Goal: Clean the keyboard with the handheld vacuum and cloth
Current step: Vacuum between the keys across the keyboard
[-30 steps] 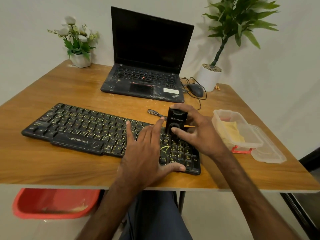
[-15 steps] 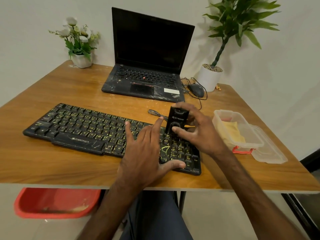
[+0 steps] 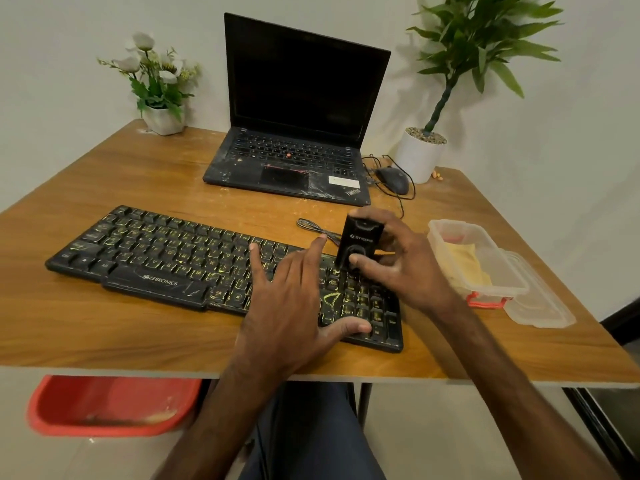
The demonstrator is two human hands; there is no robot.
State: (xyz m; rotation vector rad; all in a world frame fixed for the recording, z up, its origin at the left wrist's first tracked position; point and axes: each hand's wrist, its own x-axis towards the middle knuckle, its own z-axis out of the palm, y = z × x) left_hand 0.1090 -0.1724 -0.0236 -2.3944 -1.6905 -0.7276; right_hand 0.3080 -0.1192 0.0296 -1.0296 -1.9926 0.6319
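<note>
Standing upright on the right end of one black plastic keyboard [image 3: 156, 251] with yellow-marked keys, one small black box-shaped handheld vacuum [image 3: 358, 244] is being held by the right hand [image 3: 408, 268]. That hand's grip is clamping on the vacuum, with the thumb pressing its near face and the fingers curling over its top and far side. The left hand [image 3: 294, 306] is lying flat on the keys just beside the vacuum. Its grip is apart, with the fingers spreading straight and the thumb resting at the keyboard's near edge, holding nothing.

The keyboard is lying across the near half of the brown wooden tabletop [image 3: 104, 327]. One yellow cloth [image 3: 460, 254] is sitting inside one clear plastic container [image 3: 450, 226] to the right of the keyboard, with one clear lid [image 3: 540, 306] lying against it. Further back, one open black laptop [image 3: 298, 98] and one dark corded mouse [image 3: 393, 178] are sitting between two white-potted plants: one flowering [image 3: 162, 119], one leafy green [image 3: 420, 154]. One red plastic tub [image 3: 110, 403] is sitting on the floor below.
</note>
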